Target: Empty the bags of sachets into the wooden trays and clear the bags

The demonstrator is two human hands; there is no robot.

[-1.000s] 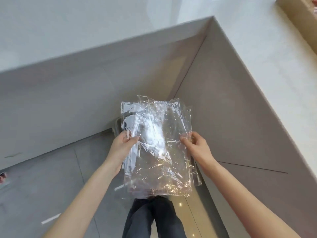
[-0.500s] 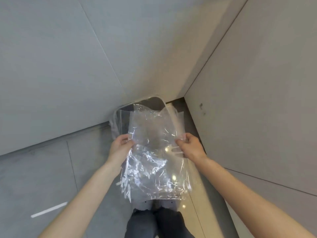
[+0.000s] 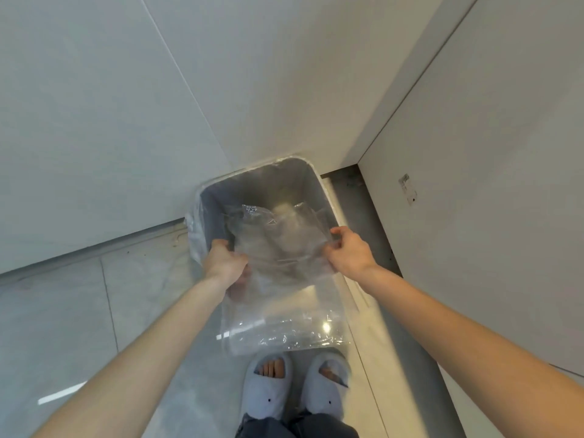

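I hold a stack of clear, empty plastic bags (image 3: 281, 273) over a grey waste bin (image 3: 252, 184) on the floor. My left hand (image 3: 226, 262) pinches the bags' left edge. My right hand (image 3: 349, 251) pinches their right edge. The top of the bags reaches into the bin's mouth, while their lower part hangs out over the near rim toward my feet. The bin has a clear liner folded over its rim. No sachets or wooden trays are in sight.
The bin stands in a corner between pale cabinet panels (image 3: 94, 121) on the left and a grey panel (image 3: 489, 184) on the right. My slippered feet (image 3: 297, 387) stand just behind the bin on the tiled floor (image 3: 63, 327).
My view tilted down from the counter to the floor, and both hands lowered the bags so that their top edge is now in the bin's opening.
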